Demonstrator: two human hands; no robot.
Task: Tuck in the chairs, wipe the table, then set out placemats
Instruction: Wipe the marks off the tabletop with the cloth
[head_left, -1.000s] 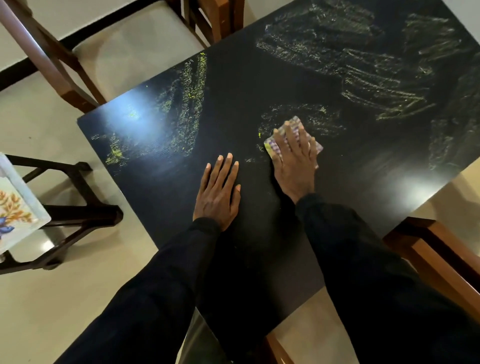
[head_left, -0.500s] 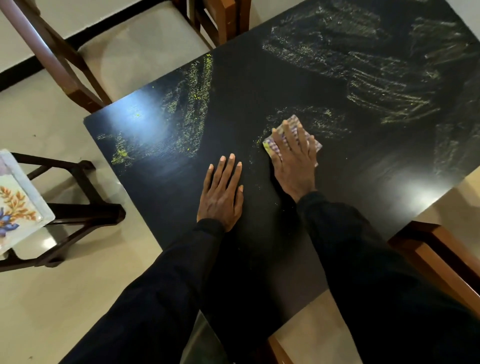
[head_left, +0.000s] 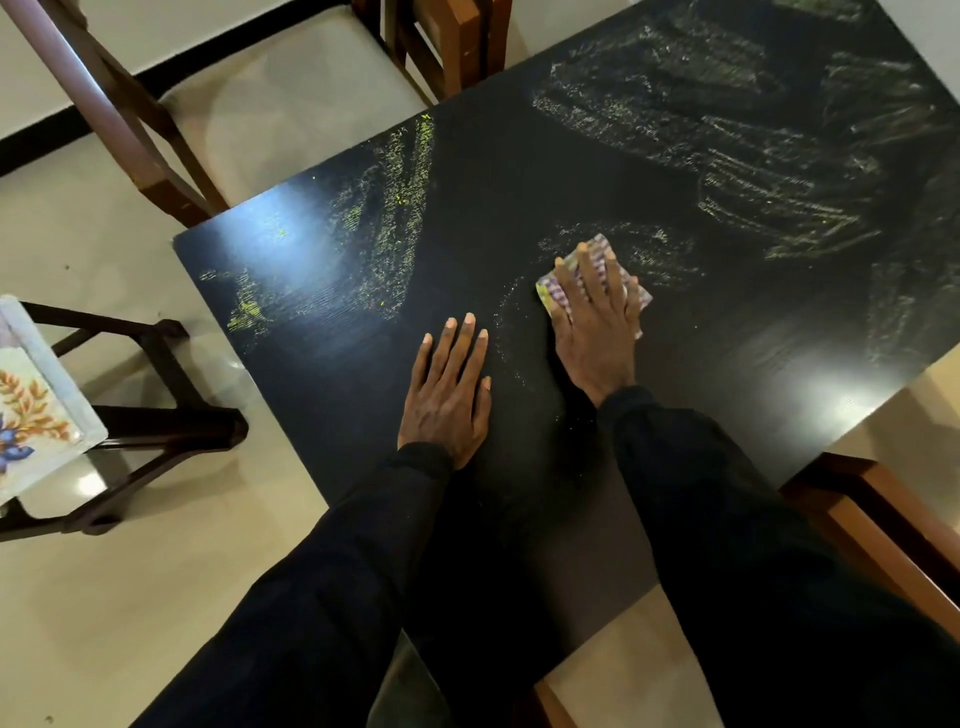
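Observation:
A black table (head_left: 332, 364) carries yellow-green chalky smears at its left corner and across its far right half. My right hand (head_left: 597, 322) lies flat with straight fingers on a folded purple-and-yellow patterned cloth (head_left: 545, 291) and presses it onto the tabletop. Most of the cloth is hidden under the fingers. My left hand (head_left: 449, 395) rests flat on the bare table just left of it, fingers straight, holding nothing. Fine specks lie between the two hands.
A wooden chair (head_left: 291, 104) with a cream seat stands at the table's far left side. Another wooden chair (head_left: 883, 525) shows at the near right. A dark low stand (head_left: 156, 431) at the left bears a floral placemat (head_left: 31, 415).
The cloth under my right hand has shifted slightly toward me and left a thin arc of specks. My left hand stays in place. The view has drifted a little.

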